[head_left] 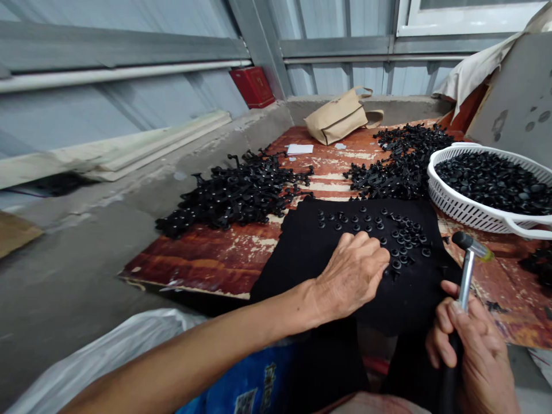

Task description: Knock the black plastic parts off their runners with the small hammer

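My right hand point(474, 339) is wrapped round the dark handle of a small mallet point(466, 276), whose metal neck carries a head with one black end and one yellowish end. The mallet is held up at the right edge of a black cloth point(297, 253). Over the middle of this cloth is my left hand point(356, 273), knuckles up and fingers curled downward. Its fingertips are hidden, so what they hold cannot be made out. Several small round black caps point(403, 241) lie on the cloth just beyond and to the right of that hand.
A pile of black plastic parts point(233, 192) lies left, another pile point(401, 164) farther back right. The white basket point(466, 213) holds many black discs. A beige bag point(336, 118) and white paper point(301, 149) lie at the back of the worn reddish board point(207, 264).
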Demonstrator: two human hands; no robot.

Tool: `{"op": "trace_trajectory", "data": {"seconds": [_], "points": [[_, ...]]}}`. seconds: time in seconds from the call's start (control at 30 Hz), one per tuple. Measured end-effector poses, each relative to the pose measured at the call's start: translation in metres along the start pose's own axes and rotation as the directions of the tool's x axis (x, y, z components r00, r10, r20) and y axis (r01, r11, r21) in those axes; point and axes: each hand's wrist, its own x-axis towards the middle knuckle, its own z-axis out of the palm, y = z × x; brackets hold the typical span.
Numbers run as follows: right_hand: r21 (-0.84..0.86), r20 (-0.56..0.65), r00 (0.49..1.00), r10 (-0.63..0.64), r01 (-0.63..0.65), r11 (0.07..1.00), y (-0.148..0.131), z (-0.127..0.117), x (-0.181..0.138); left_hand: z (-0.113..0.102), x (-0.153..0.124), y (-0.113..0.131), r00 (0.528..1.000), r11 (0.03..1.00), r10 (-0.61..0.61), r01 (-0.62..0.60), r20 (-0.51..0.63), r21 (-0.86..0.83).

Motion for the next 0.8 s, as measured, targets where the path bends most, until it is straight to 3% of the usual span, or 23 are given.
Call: {"op": "trace_trajectory", "data": {"seconds": [0.37,0.6,0.73,0.8], "points": [[0.003,0.033,0.999,-0.005,0.005,1.0,0.002,-0.003,0.001,0.004,0.002,0.01,0.994,0.994,0.104,-0.105,-0.021,-0.029],[-0.017,0.016,1.0,0.006,-0.006,1.0,0.0,-0.002,0.001,-0.003,0.009,-0.001,0.995,0.983,-0.069,0.08,0.071,-0.167],[-0.022,0.01,1.0,0.006,-0.005,1.0,-0.001,0.0,0.0,-0.011,0.01,-0.014,0.964,0.976,-0.183,0.201,0.191,-0.082],[-0.02,0.015,1.0,0.004,-0.004,1.0,-0.001,0.0,0.0,-0.013,0.01,-0.014,0.963,0.976,-0.211,0.217,0.166,-0.023]]}}
